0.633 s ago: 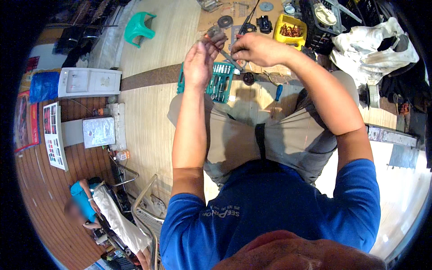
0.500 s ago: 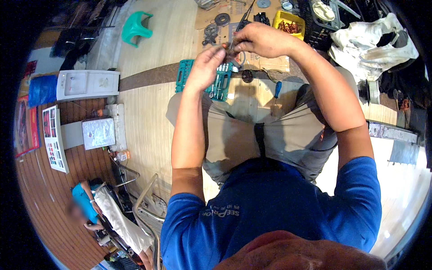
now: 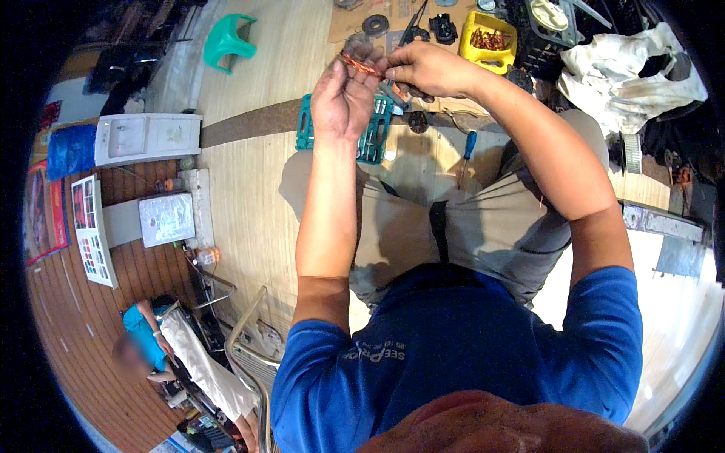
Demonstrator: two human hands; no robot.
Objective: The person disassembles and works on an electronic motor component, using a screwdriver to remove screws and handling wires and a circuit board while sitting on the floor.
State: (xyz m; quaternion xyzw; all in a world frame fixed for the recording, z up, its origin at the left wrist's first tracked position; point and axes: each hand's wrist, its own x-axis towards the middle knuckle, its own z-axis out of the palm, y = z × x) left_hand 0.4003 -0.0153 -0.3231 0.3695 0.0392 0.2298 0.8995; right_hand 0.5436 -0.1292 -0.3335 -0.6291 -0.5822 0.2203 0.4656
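My left hand (image 3: 341,106) is turned palm up, its dark-smudged fingers loosely curled. Across those fingers lies a thin, twisted, copper-coloured strip (image 3: 361,65). From the right, my right hand (image 3: 432,69) reaches over with thumb and forefinger pinched at the strip's right end; its other fingers are curled under. Below my hands, on the floor, a teal socket-set case (image 3: 304,124) lies open, partly covered by my left hand and wrist. A blue-handled screwdriver (image 3: 470,145) lies between my knees, close to a small dark round part (image 3: 418,121).
A yellow bin (image 3: 467,49) holds many copper-coloured pieces. Cardboard (image 3: 349,29) carries a dark ring (image 3: 375,25) and a black block-shaped part (image 3: 443,28). White cloth (image 3: 615,68) lies at the right. A green stool (image 3: 226,45) stands far left; a person (image 3: 155,332) sits lower left.
My left hand has turned palm up and moved slightly up, showing the copper-coloured strip across its fingers. My right hand has moved slightly down, its fingertips now at the strip's end.
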